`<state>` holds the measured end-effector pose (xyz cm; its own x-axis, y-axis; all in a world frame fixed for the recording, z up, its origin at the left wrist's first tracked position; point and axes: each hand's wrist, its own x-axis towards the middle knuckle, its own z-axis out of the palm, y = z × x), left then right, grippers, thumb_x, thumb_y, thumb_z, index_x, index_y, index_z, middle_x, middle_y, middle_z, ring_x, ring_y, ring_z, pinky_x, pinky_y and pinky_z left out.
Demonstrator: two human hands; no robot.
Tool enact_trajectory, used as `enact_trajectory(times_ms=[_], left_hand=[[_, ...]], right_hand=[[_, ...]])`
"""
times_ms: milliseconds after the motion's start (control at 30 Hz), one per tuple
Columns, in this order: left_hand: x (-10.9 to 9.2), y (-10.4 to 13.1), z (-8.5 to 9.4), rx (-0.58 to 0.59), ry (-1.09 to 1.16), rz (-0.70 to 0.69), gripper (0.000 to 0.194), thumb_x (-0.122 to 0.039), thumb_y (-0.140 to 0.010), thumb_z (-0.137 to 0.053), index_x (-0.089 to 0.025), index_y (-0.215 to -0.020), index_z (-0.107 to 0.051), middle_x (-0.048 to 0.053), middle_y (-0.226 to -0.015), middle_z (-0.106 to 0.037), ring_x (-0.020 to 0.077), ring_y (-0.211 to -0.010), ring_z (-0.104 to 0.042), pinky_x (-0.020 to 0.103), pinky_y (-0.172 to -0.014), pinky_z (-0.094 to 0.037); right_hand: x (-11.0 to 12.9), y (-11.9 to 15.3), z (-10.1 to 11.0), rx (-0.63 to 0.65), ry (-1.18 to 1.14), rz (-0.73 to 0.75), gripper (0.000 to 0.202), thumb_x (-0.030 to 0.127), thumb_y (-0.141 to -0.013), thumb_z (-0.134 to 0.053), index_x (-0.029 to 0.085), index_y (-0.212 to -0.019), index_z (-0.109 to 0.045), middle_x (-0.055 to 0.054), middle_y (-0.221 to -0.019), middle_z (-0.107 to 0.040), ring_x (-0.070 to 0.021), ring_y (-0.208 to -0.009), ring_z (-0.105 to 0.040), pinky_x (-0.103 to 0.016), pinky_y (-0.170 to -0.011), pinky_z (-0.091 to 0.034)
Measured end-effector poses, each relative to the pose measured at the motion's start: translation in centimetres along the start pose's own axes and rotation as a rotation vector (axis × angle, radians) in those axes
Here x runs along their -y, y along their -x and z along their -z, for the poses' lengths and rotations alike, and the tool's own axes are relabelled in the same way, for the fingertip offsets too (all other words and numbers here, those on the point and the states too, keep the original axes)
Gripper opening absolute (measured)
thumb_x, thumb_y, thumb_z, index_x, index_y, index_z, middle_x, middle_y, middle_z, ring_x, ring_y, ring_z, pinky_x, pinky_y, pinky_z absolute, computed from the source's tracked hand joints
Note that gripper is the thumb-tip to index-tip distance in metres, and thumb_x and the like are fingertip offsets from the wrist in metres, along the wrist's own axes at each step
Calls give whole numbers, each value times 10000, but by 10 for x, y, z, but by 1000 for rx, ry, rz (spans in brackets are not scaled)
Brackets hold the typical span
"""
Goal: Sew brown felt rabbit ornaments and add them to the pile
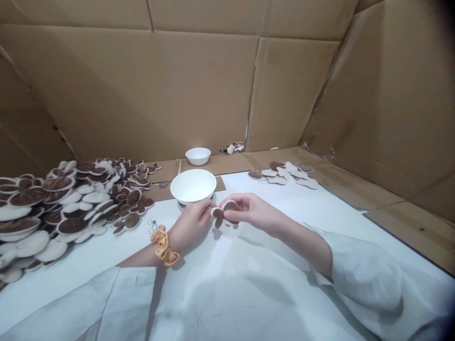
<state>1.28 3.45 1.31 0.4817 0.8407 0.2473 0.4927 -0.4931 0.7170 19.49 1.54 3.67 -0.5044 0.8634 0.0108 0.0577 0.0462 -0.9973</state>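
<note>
Between my two hands, above the white table (227, 284), is a brown plush cutout with rounded lobes and a pale edge (231, 207). My right hand (254, 213) pinches its larger lobe between thumb and fingers. At its left side my left hand (197, 220) has its fingertips closed by a small lobe; whatever finer thing they may pinch is too small to make out. A white bowl (194, 186) stands just behind my left hand. An orange scrunchie (163, 245) circles my left wrist.
A big heap of similar brown and white cutouts (73, 225) covers the left side. Several more cutouts (287, 174) lie at the back right. A second white bowl (198, 156) stands farther back, before cardboard walls (202, 85). Dark thin loops (152, 226) lie near the heap.
</note>
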Motion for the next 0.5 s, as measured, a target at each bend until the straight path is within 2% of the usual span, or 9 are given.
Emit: enact_trajectory(times_ms=[133, 300, 433, 500], left_hand=[[-8, -6, 8, 36, -77, 31, 212, -252, -811, -396, -161, -694, -547, -17, -579, -534, 119, -550, -452, 215, -551, -337], [-20, -3, 10, 90, -51, 64, 215, -261, -829, -383, -158, -733, -545, -4, -624, -581, 118, -557, -473, 211, -541, -331], [-25, 4, 5, 20, -139, -9, 224, -259, -863, -352, -167, -743, -516, 18, -690, -604, 134, -613, -520, 222, -580, -357], [-26, 9, 1, -27, -190, -55, 204, -255, -877, -337, -175, -784, -500, 26, -763, -617, 134, -616, -535, 225, -579, -362]], right_hand=[[-10, 0, -5, -44, 89, -102, 202, 199, -693, -617, 168, -854, -498, -20, -690, -633, -134, -635, -582, -235, -524, -418], [-23, -5, -8, -144, 169, -74, 155, 193, -691, -589, 179, -793, -473, -17, -677, -643, -146, -653, -602, -234, -533, -411], [-22, -8, -9, -301, 107, -46, 176, 215, -658, -614, 182, -713, -451, 27, -601, -577, -103, -528, -525, -225, -490, -389], [-19, -9, -8, -331, 2, -21, 206, 230, -649, -637, 179, -692, -442, 42, -564, -545, -93, -511, -503, -237, -515, -400]])
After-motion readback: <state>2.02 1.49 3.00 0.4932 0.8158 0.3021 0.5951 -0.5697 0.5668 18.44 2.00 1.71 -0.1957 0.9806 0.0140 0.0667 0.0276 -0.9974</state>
